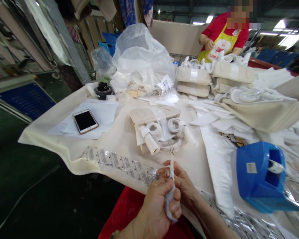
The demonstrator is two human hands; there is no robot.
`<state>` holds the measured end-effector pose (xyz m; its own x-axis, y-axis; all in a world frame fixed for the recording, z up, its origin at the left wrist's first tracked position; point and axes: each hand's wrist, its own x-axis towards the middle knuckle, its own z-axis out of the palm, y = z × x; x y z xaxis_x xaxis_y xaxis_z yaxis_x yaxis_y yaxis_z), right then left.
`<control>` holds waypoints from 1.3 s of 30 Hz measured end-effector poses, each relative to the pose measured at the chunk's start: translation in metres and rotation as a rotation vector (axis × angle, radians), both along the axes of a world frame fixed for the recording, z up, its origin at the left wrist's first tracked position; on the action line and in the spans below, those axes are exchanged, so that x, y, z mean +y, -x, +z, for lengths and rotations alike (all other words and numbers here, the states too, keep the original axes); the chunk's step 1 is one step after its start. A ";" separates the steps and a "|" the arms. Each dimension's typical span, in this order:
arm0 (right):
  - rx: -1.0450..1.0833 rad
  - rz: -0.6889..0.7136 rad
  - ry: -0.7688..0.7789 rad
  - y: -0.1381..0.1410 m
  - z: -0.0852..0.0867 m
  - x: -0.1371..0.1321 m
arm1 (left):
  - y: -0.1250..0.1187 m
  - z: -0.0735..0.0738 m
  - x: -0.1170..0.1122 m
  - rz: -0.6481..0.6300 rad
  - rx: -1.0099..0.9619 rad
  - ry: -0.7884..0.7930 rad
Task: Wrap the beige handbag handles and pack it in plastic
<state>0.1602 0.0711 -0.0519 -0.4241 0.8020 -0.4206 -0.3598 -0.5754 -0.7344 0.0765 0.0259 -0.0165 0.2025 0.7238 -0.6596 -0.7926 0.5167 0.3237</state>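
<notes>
Left hand [155,202]: fingers clenched round strap [167,204] | right hand [183,181]: fingers curled alongside, grip unclear | I judge strap-wrapping; next calls for steady hold | bag [151,115] beyond fingers

My left hand [157,199] is curled tight, thumb [166,186] uppermost. My right hand [184,181] sits just beyond, fingers [178,168] bent, its forearm [211,212] slanting from the lower right.

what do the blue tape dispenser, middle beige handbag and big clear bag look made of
Tape dispenser: probably moulded plastic, glossy, with smooth curves and highlights. Handbag: perhaps leather or imitation, from its smooth, low-sheen surface. Clear bag: likely thin plastic film, shiny, wrinkled and see-through.
</notes>
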 end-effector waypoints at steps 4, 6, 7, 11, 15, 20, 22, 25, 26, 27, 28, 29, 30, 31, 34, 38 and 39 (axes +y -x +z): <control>-0.264 0.025 -0.193 -0.014 0.009 -0.001 | -0.001 -0.008 -0.006 -0.002 0.325 -0.180; -0.429 -0.013 -0.287 -0.023 0.015 -0.001 | -0.001 -0.013 -0.008 -0.047 0.502 -0.248; -0.487 -0.021 -0.316 -0.026 0.019 -0.001 | -0.001 -0.016 -0.009 -0.075 0.594 -0.284; -0.557 0.026 -0.335 -0.026 0.030 -0.004 | 0.003 -0.032 -0.011 -0.151 1.048 -0.488; -0.551 0.079 -0.321 -0.015 0.036 -0.006 | 0.008 -0.052 -0.012 -0.037 1.506 -0.859; -0.654 0.142 -0.393 -0.012 0.039 -0.003 | 0.010 -0.060 -0.015 -0.025 1.922 -1.043; -0.687 0.159 -0.437 -0.013 0.040 -0.002 | 0.010 -0.061 -0.016 -0.069 2.028 -1.031; -0.697 0.175 -0.426 -0.014 0.040 -0.001 | 0.010 -0.062 -0.017 -0.112 2.083 -1.024; -0.696 0.179 -0.418 -0.014 0.039 -0.002 | 0.011 -0.062 -0.017 -0.119 2.062 -1.022; -0.690 0.182 -0.412 -0.014 0.038 -0.002 | 0.011 -0.061 -0.016 -0.123 2.008 -1.006; -0.679 0.185 -0.405 -0.015 0.037 -0.002 | 0.011 -0.059 -0.015 -0.128 1.917 -0.965; -0.667 0.188 -0.395 -0.016 0.035 -0.003 | 0.011 -0.056 -0.014 -0.140 1.787 -0.896; -0.656 0.193 -0.385 -0.017 0.033 -0.003 | 0.011 -0.052 -0.012 -0.163 1.618 -0.798; -0.653 0.200 -0.377 -0.018 0.030 -0.002 | 0.010 -0.048 -0.011 -0.193 1.422 -0.684; -0.709 0.240 -0.421 -0.023 0.023 0.001 | 0.006 -0.040 -0.007 -0.238 0.864 -0.421; -0.717 0.200 -0.474 -0.025 0.017 0.005 | 0.000 -0.045 -0.003 -0.110 0.410 -0.375; -0.636 0.180 -0.429 -0.024 0.016 0.006 | 0.000 -0.048 -0.002 -0.081 0.304 -0.365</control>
<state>0.1843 0.0770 -0.0362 -0.3444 0.8912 -0.2951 0.2754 -0.2046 -0.9393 0.0764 0.0242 -0.0642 0.1054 0.9088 -0.4036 -0.5957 0.3827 0.7062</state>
